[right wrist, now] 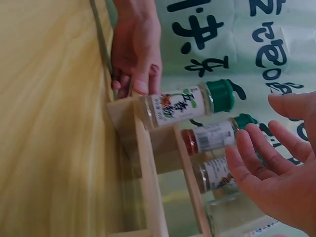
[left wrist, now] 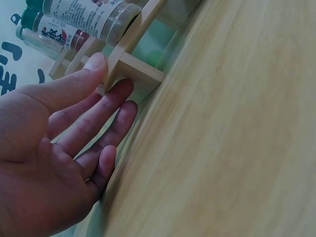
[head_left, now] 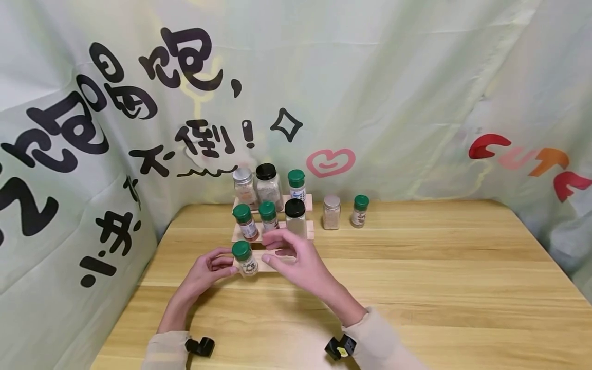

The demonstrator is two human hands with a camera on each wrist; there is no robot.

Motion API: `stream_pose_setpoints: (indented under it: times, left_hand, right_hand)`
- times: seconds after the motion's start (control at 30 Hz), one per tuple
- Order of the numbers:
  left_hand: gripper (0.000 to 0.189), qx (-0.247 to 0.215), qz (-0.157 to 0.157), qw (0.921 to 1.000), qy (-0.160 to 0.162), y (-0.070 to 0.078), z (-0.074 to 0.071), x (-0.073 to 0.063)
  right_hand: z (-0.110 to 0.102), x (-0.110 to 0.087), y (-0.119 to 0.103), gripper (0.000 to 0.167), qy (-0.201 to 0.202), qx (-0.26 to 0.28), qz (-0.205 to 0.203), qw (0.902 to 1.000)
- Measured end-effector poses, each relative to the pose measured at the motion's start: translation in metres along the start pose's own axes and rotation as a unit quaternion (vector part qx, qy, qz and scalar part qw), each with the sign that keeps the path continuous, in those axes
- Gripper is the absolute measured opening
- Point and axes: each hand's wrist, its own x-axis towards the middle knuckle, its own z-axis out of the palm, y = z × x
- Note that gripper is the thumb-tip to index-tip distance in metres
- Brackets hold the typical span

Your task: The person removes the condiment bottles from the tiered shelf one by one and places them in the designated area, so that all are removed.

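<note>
A stepped wooden spice rack (head_left: 264, 267) stands on the table. My left hand (head_left: 208, 270) grips the left end of its lowest step, thumb (left wrist: 89, 71) on the board and fingers around the end piece. On that step, beside the left thumb, a green-capped spice bottle (right wrist: 180, 106) stands upright. My right hand (head_left: 302, 262) hovers over the same step, right of the bottle, with fingers (right wrist: 256, 148) spread and nothing between them. Behind it, the middle step carries two green-capped bottles (head_left: 250, 230) and a black-capped jar (head_left: 296, 225), partly hidden by the right hand.
The top step bears a silver-capped jar (head_left: 245, 192), a black-capped jar (head_left: 270, 191) and a green-capped bottle (head_left: 297, 191). Right of the rack, a jar with a pale lid (head_left: 331, 216) and another green-capped bottle (head_left: 359, 213) stand on the table (head_left: 439, 272). A printed curtain (head_left: 393, 103) hangs behind.
</note>
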Motion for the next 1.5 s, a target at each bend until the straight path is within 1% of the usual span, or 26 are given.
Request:
stream_pose_setpoints:
  times: [0.07, 0.17, 0.27, 0.4, 0.53, 0.73, 0.9, 0.97, 1.03, 1.1, 1.27, 1.37, 1.5]
  left_hand:
    - [0.053, 0.002, 0.0, 1.0, 0.002, 0.001, -0.001, 0.0]
    - [0.054, 0.008, 0.004, 1.0, 0.002, 0.002, -0.002, 0.0]
    - [0.053, 0.006, 0.001, 1.0, 0.005, 0.002, -0.003, 0.0]
    - [0.053, -0.002, 0.003, 1.0, 0.003, 0.0, -0.002, -0.001]
    - [0.053, -0.005, 0.012, 0.9999, -0.005, 0.0, 0.0, -0.001]
    - [0.052, -0.007, 0.012, 0.9999, -0.009, -0.002, 0.002, -0.001]
    - [0.051, -0.012, 0.033, 0.9992, -0.019, -0.001, 0.0, -0.001]
    - [0.05, -0.014, 0.042, 0.9988, -0.022, -0.002, -0.001, -0.001]
    - [0.05, -0.017, 0.044, 0.9986, -0.023, -0.002, -0.001, -0.001]
    - [0.05, -0.02, 0.039, 0.9988, -0.022, -0.003, -0.002, 0.0]
    - [0.052, -0.023, 0.022, 0.9992, -0.022, -0.004, 0.001, 0.001]
    - [0.053, -0.023, 0.022, 0.9992, -0.025, -0.003, 0.0, 0.0]
    - [0.053, -0.023, 0.025, 0.9991, -0.024, -0.002, 0.0, 0.0]
  right_hand:
    - [0.004, 0.001, 0.002, 0.034, -0.003, -0.006, 0.001, 1.0]
    - [0.01, 0.003, 0.006, 0.036, -0.005, -0.03, -0.002, 0.9995]
    - [0.015, 0.004, 0.01, 0.04, -0.006, -0.046, -0.007, 0.9989]
    - [0.021, 0.005, 0.016, 0.041, -0.01, -0.045, -0.009, 0.9989]
    - [0.025, 0.006, 0.019, 0.043, -0.006, -0.047, -0.008, 0.9988]
    - [0.033, 0.011, 0.02, 0.053, -0.007, -0.078, -0.008, 0.9969]
    - [0.042, 0.019, 0.021, 0.056, -0.013, -0.094, 0.001, 0.9955]
    - [0.044, 0.022, 0.022, 0.056, -0.015, -0.093, 0.005, 0.9956]
    - [0.047, 0.024, 0.022, 0.054, -0.015, -0.092, 0.011, 0.9956]
    - [0.049, 0.025, 0.024, 0.052, -0.014, -0.088, 0.021, 0.9958]
    - [0.051, 0.022, 0.029, 0.045, -0.008, -0.058, 0.045, 0.9973]
    - [0.051, 0.022, 0.03, 0.042, -0.004, -0.038, 0.042, 0.9984]
    - [0.051, 0.021, 0.03, 0.044, -0.005, -0.016, 0.034, 0.9993]
